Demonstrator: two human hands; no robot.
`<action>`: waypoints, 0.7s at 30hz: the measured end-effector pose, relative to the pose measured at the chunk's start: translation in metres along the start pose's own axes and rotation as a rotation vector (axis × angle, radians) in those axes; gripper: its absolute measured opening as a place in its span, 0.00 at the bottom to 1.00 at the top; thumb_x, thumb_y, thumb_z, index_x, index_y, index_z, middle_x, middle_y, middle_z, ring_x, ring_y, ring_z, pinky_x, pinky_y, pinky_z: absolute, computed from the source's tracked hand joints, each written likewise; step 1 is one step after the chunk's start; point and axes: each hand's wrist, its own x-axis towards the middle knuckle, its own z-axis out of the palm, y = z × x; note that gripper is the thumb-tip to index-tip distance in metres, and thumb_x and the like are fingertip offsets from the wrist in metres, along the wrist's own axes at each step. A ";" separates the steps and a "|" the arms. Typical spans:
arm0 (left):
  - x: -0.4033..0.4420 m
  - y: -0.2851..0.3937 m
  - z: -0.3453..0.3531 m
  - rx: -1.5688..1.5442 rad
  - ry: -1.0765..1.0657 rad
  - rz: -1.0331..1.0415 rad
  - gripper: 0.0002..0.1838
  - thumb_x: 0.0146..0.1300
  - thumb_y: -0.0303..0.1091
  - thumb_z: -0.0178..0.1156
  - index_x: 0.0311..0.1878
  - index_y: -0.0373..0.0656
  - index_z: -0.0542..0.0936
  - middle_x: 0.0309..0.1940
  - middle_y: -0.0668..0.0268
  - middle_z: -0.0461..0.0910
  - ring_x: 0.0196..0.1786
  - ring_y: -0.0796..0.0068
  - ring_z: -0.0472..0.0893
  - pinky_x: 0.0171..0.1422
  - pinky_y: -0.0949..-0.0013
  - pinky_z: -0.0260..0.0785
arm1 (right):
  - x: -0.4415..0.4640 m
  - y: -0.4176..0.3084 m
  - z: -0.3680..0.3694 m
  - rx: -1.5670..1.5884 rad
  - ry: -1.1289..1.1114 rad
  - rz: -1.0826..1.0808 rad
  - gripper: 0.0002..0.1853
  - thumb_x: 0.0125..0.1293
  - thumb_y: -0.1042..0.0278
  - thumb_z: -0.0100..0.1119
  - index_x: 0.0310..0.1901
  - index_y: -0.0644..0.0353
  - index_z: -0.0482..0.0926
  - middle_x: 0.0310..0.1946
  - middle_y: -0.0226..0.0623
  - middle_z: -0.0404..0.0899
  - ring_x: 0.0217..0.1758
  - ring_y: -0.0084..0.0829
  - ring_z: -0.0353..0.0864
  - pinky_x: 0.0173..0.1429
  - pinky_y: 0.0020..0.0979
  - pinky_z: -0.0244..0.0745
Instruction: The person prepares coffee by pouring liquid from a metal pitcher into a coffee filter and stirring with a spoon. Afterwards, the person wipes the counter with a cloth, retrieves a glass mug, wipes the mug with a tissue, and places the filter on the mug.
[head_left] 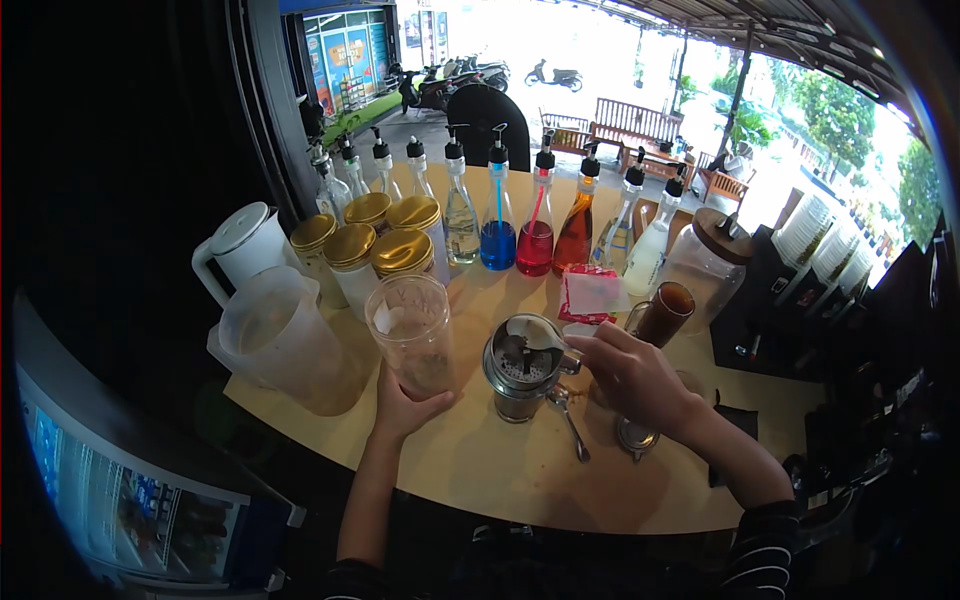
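My left hand [408,402] is wrapped round the lower part of a tall clear plastic container [412,335], which stands upright; faint writing shows near its top. A metal cup [517,402] stands in front of me, with a shiny metal piece and a dotted, sieve-like surface at its mouth. At that mouth, from the right, my right hand [640,378] pinches with closed fingers, which hide what they grip. A metal spoon [572,425] lies beside the cup. Below my right wrist sits a small round metal lid [637,437].
Gold-lidded jars [403,252], a white jug [255,245] and a translucent pitcher [290,340] stand left. Several pump bottles [498,240] line the back. A glass mug of brown drink [665,315], a red-and-white packet [590,293] and a wooden-lidded jar [705,265] are right.
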 end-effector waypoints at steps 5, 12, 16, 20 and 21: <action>0.001 -0.002 -0.001 -0.026 -0.013 0.006 0.49 0.35 0.33 0.78 0.63 0.38 0.63 0.56 0.59 0.71 0.60 0.66 0.73 0.63 0.62 0.66 | -0.004 0.002 0.000 -0.154 -0.037 -0.014 0.24 0.57 0.81 0.56 0.57 0.54 0.71 0.35 0.36 0.71 0.32 0.39 0.79 0.30 0.37 0.76; 0.000 0.000 -0.001 -0.035 -0.023 -0.030 0.49 0.36 0.34 0.78 0.64 0.37 0.61 0.57 0.57 0.71 0.60 0.64 0.72 0.64 0.61 0.65 | -0.008 0.003 -0.001 -0.236 0.012 -0.062 0.28 0.54 0.81 0.57 0.59 0.54 0.71 0.35 0.34 0.69 0.35 0.35 0.79 0.30 0.36 0.76; -0.001 -0.002 0.000 -0.053 -0.014 -0.014 0.50 0.36 0.35 0.78 0.64 0.37 0.62 0.57 0.57 0.71 0.60 0.64 0.72 0.64 0.61 0.65 | -0.010 0.002 -0.003 -0.280 -0.020 -0.058 0.29 0.52 0.81 0.57 0.59 0.54 0.71 0.36 0.34 0.71 0.37 0.35 0.80 0.31 0.35 0.77; 0.000 -0.003 -0.002 -0.017 -0.015 0.004 0.50 0.36 0.35 0.78 0.64 0.36 0.61 0.57 0.57 0.72 0.61 0.63 0.72 0.64 0.61 0.65 | -0.005 -0.001 -0.004 -0.246 -0.040 -0.005 0.27 0.52 0.81 0.57 0.57 0.54 0.72 0.38 0.35 0.72 0.37 0.36 0.80 0.34 0.37 0.77; 0.001 -0.002 -0.002 -0.017 -0.014 0.009 0.50 0.36 0.35 0.78 0.64 0.36 0.61 0.57 0.57 0.72 0.61 0.63 0.72 0.64 0.61 0.65 | -0.001 -0.004 -0.006 -0.248 -0.036 -0.008 0.27 0.52 0.81 0.57 0.57 0.54 0.72 0.38 0.35 0.72 0.37 0.36 0.80 0.34 0.37 0.77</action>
